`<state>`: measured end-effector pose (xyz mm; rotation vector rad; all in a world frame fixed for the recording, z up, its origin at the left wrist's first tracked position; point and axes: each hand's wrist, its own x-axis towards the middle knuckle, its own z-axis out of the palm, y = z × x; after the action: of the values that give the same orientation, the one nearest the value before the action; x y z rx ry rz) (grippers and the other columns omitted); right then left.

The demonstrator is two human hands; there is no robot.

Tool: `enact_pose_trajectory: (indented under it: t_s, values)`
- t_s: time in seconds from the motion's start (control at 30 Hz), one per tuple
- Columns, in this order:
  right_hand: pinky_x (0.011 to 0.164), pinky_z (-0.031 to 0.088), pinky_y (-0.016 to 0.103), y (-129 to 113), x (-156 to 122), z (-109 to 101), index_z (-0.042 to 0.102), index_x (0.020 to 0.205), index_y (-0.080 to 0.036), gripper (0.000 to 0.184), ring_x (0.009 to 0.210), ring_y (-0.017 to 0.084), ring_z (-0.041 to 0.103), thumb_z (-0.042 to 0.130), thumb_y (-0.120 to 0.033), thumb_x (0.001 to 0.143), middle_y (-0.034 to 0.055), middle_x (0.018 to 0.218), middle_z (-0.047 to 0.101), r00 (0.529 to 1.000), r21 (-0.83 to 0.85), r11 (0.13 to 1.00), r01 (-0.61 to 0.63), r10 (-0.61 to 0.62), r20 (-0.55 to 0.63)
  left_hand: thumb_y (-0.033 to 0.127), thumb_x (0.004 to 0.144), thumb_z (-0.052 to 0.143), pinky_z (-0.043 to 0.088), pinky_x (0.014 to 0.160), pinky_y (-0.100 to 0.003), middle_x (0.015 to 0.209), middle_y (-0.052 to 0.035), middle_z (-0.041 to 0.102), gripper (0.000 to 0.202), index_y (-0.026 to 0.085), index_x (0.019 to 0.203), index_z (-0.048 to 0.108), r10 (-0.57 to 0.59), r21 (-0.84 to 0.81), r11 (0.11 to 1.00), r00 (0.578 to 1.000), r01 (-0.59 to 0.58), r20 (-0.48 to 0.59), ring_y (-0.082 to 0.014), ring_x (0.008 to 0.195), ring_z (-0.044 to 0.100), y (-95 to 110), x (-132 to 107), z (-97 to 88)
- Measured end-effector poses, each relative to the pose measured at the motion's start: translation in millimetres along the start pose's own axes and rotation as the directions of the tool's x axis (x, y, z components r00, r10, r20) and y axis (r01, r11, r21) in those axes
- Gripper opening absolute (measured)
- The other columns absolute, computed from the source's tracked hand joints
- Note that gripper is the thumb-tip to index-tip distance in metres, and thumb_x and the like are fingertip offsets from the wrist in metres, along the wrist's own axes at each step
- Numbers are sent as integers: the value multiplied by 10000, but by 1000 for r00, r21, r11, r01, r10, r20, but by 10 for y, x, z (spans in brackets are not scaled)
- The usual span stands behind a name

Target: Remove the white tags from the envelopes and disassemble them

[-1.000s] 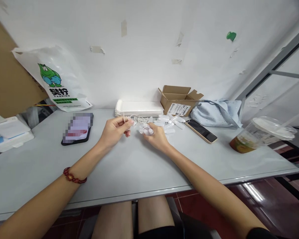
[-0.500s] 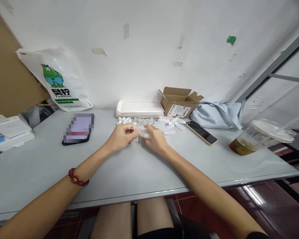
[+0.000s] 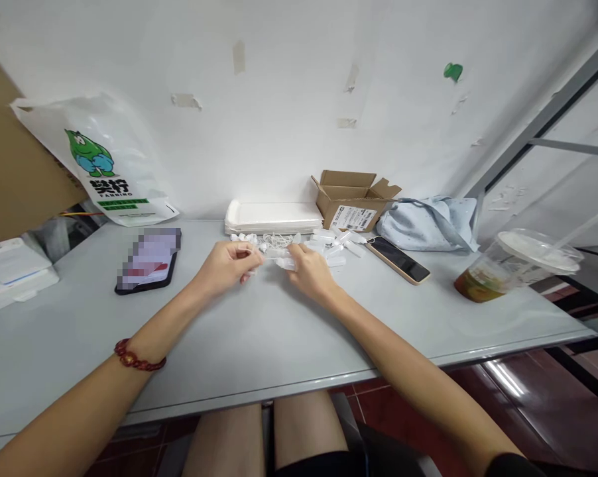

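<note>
— Your left hand (image 3: 227, 265) has drawn back toward the left of the frame; half a second ago its fingertips were nearly against those of your right hand (image 3: 309, 270). Now a narrow gap lies between them, mid-frame.

— State of your left grip?

— Closed in a pinch, thumb against forefinger, on a thin pale piece (image 3: 252, 252). Too blurred to tell you more about it.

— And your right grip?

— Closed too, fingers curled around clear plastic tubes (image 3: 286, 264), ends pointing left toward your other hand. Count unclear; your fingers cover part of them.

— What lies just beyond your hands?

— Three loose groups at the centre of the frame, on the grey surface (image 3: 279, 338): small white pieces (image 3: 244, 238) just above your left hand, tangled white cords (image 3: 278, 241) in the middle, more clear tubes (image 3: 339, 246) to the right, near your right knuckles.

— Behind those?

— Stack of flat white packets (image 3: 276, 215), and right beside it an open cardboard box (image 3: 353, 215) with a printed label. Pale blue cloth bag (image 3: 428, 225) next to the box.

— Farther out to your sides?

— Phone with a lit, pixelated screen (image 3: 150, 258) at left; dark-screened phone (image 3: 399, 260) right of centre; lidded drink cup (image 3: 508, 268) with straw, tilted in view, at far right.
</note>
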<state>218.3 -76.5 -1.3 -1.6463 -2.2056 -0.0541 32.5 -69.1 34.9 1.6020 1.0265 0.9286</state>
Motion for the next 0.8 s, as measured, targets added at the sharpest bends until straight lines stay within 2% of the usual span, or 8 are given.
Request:
enact_pose_trajectory:
  t_s: [0.1, 0.17, 0.27, 0.33, 0.4, 0.53, 0.7, 0.8]
  values:
    - [622, 388, 284, 8, -13, -25, 524, 1038, -164, 311, 845, 228, 570, 464, -114, 737, 103, 988, 612, 1000, 1, 1000, -5, 5, 23, 268, 669, 626, 353, 425, -192, 470, 42, 459, 150, 150, 583, 594, -33, 60, 998, 987, 24, 158, -70, 440, 416, 3, -21, 27]
    - [634, 392, 284, 3, -17, -45, 522, 1042, -167, 332, 873, 231, 562, 470, -94, 723, 104, 998, 605, 1000, -12, 1000, 7, -7, 29, 256, 672, 623, 350, 426, -192, 467, 43, 452, 145, 148, 583, 588, -9, -3, 1000, 996, 9, 94, -65, 437, 403, 14, -20, 23]
    - [652, 394, 283, -11, -15, -69, 519, 1044, -167, 348, 906, 231, 553, 476, -71, 712, 108, 1013, 598, 999, -52, 998, 19, -17, 33, 229, 669, 616, 321, 418, -191, 458, 55, 407, 152, 149, 561, 546, 16, -168, 985, 995, -32, -96, -52, 417, 368, 29, -1, -25]
    - [656, 394, 282, -16, -17, -76, 517, 1047, -165, 358, 912, 231, 553, 478, -60, 707, 109, 1017, 597, 999, -72, 997, 27, -24, 42, 226, 673, 613, 312, 418, -196, 455, 59, 382, 205, 155, 526, 490, 9, -238, 970, 990, -42, -140, -50, 409, 364, 31, 11, -59]
    - [655, 396, 283, -17, -25, -73, 515, 1057, -162, 371, 905, 229, 557, 478, -54, 704, 106, 1016, 597, 998, -68, 997, 36, -33, 47, 242, 682, 618, 323, 424, -200, 464, 60, 382, 231, 159, 527, 467, 0, -250, 968, 991, -33, -130, -51, 408, 373, 26, 16, -74]
    - [666, 405, 284, -17, -47, -49, 507, 1080, -168, 385, 903, 225, 564, 486, -65, 710, 100, 1035, 598, 998, -30, 998, 54, -53, 20, 311, 706, 643, 369, 455, -207, 506, 59, 442, 183, 156, 684, 550, 26, -120, 992, 999, -30, -31, -62, 432, 408, -1, 11, -31]
    - [647, 400, 278, -25, -59, -16, 514, 1047, -177, 298, 866, 216, 569, 478, -110, 758, 91, 991, 603, 995, -23, 995, 100, -100, -7, 352, 706, 652, 369, 459, -205, 557, 61, 479, 260, 164, 873, 588, 75, 95, 993, 997, -77, 25, -74, 456, 444, -55, -5, 46]
    - [618, 387, 271, -34, -59, -17, 518, 1030, -180, 292, 848, 210, 569, 473, -106, 751, 85, 971, 606, 994, -47, 993, 106, -106, 5, 358, 716, 634, 361, 458, -200, 562, 53, 484, 221, 157, 803, 603, 92, 171, 980, 995, -98, 44, -73, 467, 445, -71, -15, 52]
